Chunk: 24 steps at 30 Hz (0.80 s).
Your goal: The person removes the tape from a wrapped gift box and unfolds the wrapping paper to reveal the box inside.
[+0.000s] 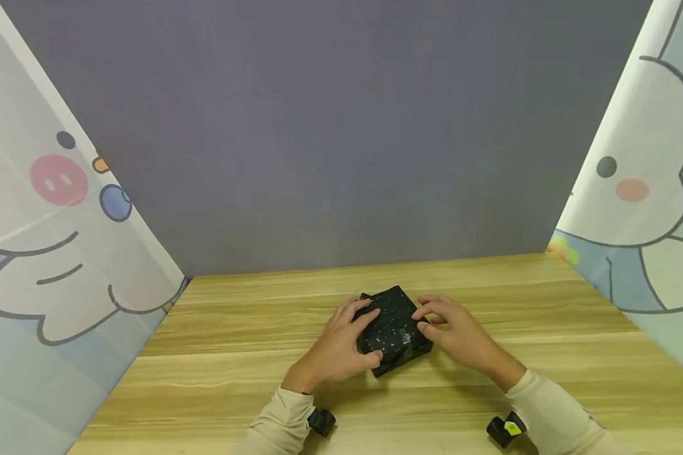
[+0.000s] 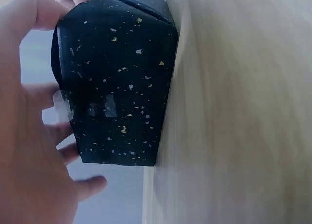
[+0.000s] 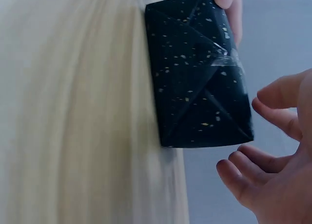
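Note:
A small box wrapped in black paper (image 1: pixel 395 319) with white and gold flecks lies flat on the wooden table. My left hand (image 1: pixel 341 344) holds its left side, the thumb at the near corner and the fingers spread over the top toward the far end. Clear tape shows on the wrapping in both wrist views. At the opposite edge is my right hand (image 1: pixel 461 335), its thumb and index fingertips close together beside the box (image 3: pixel 200 77). Whether those fingertips pinch any tape or paper cannot be made out. Folded triangular flaps face the right wrist camera.
The light wooden table (image 1: pixel 233 341) extends around the box. A plain grey panel (image 1: pixel 330 139) rises behind it, with cartoon-printed sheets at the left (image 1: pixel 40 265) and right (image 1: pixel 654 215). Dark wrist straps (image 1: pixel 321 421) sit on both sleeves.

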Each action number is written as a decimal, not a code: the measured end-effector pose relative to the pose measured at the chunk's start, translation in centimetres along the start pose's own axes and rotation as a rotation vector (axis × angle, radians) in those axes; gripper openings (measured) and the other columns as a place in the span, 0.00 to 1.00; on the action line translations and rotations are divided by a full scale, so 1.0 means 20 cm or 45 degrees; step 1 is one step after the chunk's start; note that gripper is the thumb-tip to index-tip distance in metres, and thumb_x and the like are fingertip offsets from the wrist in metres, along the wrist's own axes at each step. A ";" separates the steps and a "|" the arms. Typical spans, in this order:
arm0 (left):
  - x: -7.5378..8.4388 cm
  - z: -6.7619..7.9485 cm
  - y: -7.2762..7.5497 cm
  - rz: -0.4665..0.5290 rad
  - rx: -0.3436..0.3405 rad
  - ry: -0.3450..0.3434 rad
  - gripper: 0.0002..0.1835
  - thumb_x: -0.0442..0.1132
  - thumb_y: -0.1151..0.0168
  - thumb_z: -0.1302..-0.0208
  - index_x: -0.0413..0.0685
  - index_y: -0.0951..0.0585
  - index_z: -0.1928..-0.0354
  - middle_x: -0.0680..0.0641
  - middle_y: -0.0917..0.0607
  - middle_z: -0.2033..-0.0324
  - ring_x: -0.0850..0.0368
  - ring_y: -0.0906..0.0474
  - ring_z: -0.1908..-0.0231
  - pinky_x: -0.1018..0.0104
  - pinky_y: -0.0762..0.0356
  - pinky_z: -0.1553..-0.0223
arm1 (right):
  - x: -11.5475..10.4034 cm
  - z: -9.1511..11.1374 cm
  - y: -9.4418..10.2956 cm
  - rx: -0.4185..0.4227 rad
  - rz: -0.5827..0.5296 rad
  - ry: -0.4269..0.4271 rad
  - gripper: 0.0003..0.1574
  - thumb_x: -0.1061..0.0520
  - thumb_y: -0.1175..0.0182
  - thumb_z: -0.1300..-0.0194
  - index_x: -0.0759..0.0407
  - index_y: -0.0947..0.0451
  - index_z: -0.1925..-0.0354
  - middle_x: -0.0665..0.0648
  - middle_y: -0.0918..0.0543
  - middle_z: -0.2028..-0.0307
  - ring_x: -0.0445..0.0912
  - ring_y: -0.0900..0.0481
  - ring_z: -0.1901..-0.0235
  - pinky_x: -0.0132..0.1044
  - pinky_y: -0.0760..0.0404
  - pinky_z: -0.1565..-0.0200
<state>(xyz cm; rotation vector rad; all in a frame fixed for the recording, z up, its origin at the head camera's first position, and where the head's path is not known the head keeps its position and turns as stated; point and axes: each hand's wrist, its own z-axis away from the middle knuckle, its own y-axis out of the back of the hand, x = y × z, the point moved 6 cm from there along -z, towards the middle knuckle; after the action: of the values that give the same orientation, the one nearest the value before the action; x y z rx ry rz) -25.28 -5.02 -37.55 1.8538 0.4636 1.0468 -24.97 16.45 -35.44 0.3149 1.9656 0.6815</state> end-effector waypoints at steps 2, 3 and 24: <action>0.00 0.00 0.00 -0.002 0.000 -0.024 0.39 0.54 0.40 0.39 0.55 0.33 0.25 0.50 0.43 0.24 0.53 0.61 0.23 0.42 0.46 0.30 | -0.01 0.00 -0.02 -0.026 0.022 0.011 0.06 0.59 0.36 0.30 0.54 0.16 0.55 0.68 0.28 0.36 0.63 0.25 0.41 0.56 0.21 0.47; 0.00 0.00 0.01 0.005 0.004 -0.032 0.38 0.53 0.40 0.40 0.54 0.32 0.26 0.50 0.43 0.23 0.54 0.61 0.23 0.43 0.46 0.30 | -0.01 0.01 -0.03 -0.039 0.040 0.009 0.08 0.57 0.36 0.30 0.53 0.16 0.53 0.68 0.29 0.35 0.63 0.25 0.41 0.57 0.22 0.47; -0.05 0.01 0.03 0.142 -0.019 -0.036 0.35 0.47 0.39 0.42 0.53 0.28 0.29 0.53 0.41 0.24 0.52 0.55 0.23 0.40 0.40 0.33 | -0.08 0.04 -0.15 -0.060 0.226 0.101 0.16 0.51 0.34 0.32 0.51 0.13 0.47 0.70 0.37 0.29 0.70 0.38 0.32 0.71 0.35 0.41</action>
<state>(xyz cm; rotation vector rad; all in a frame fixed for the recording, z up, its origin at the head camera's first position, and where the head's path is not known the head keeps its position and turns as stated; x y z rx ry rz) -25.86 -6.09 -37.58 1.8967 0.3380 1.0938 -23.29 13.43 -36.34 0.4431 2.0089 0.8650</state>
